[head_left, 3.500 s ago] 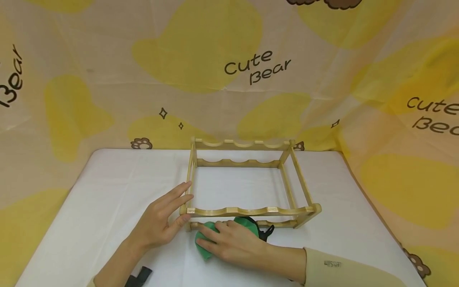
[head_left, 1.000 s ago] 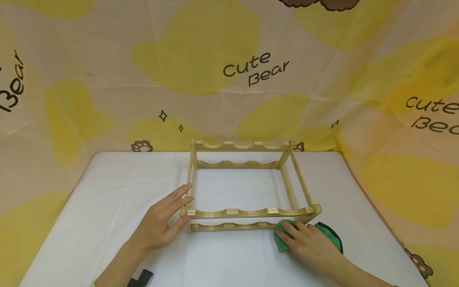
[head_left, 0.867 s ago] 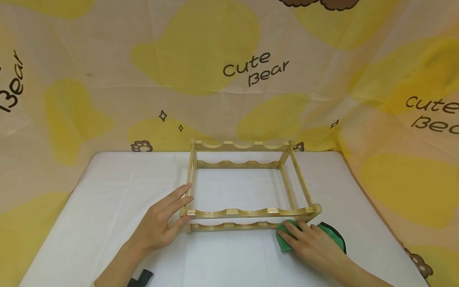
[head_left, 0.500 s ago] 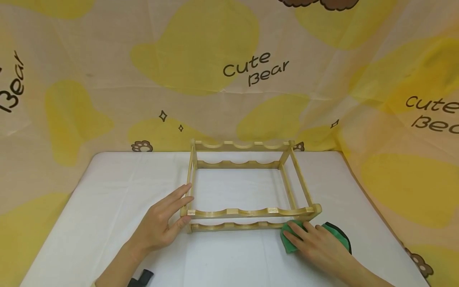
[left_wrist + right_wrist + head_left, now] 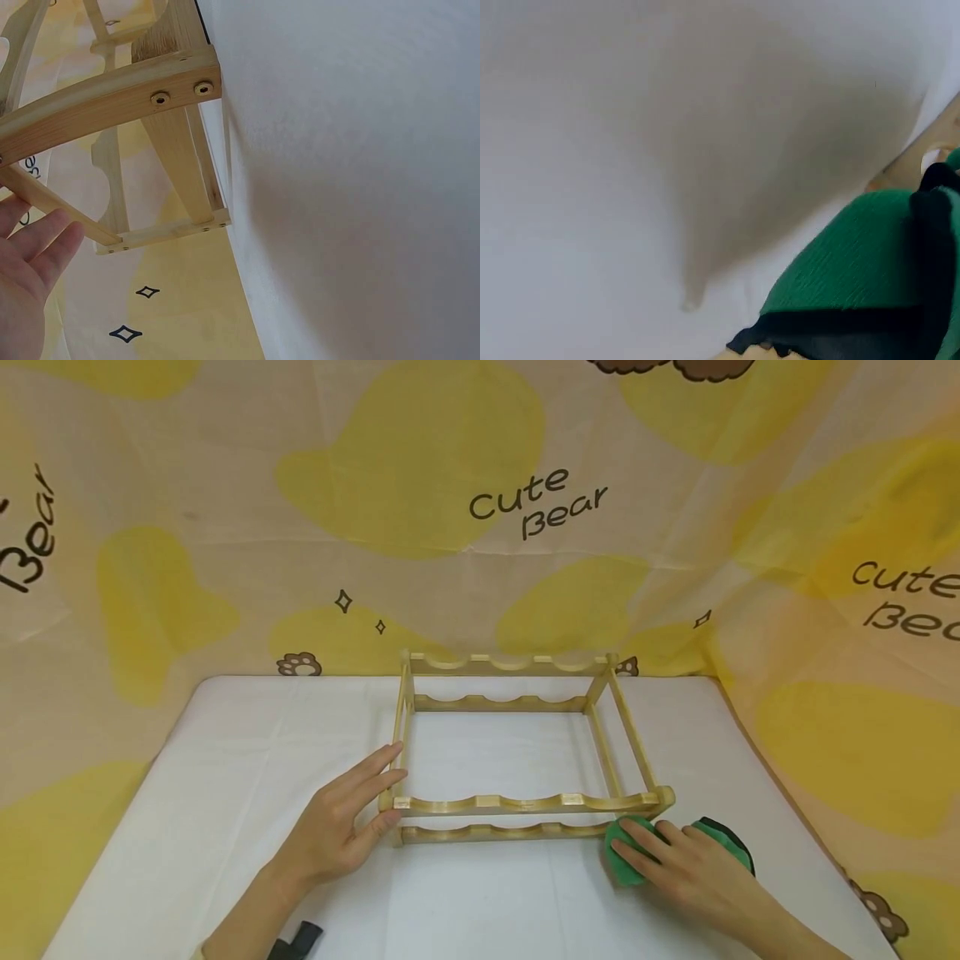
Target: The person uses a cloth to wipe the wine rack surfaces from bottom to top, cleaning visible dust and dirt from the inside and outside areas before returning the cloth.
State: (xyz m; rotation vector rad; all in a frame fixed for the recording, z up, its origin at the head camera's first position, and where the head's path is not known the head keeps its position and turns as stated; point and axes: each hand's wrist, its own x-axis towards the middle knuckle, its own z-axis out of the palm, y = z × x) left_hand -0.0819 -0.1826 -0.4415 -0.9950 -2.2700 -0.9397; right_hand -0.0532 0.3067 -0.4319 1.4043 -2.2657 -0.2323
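Note:
A light wooden wine rack (image 5: 487,805) with scalloped rails stands on the white-covered table. My left hand (image 5: 330,831) rests on its near left corner; two fingers lie across the side rail and the thumb touches the front. In the left wrist view, extended fingers (image 5: 56,251) meet the rack's slim bar. My right hand (image 5: 697,872) holds a green cloth with black edging (image 5: 621,858) against the right end of the lower front rail. Close up in the right wrist view, the bunched cloth (image 5: 855,259) hides most of that hand's fingers.
A small black object (image 5: 303,937) lies at the near edge, partly behind the left forearm. A yellow-patterned fabric backdrop (image 5: 450,593) rises behind the table (image 5: 232,760) and along its sides.
My right hand has moved the cloth rightward along the lower front rail, from its left end to its right corner. The left hand and the rack have stayed in place.

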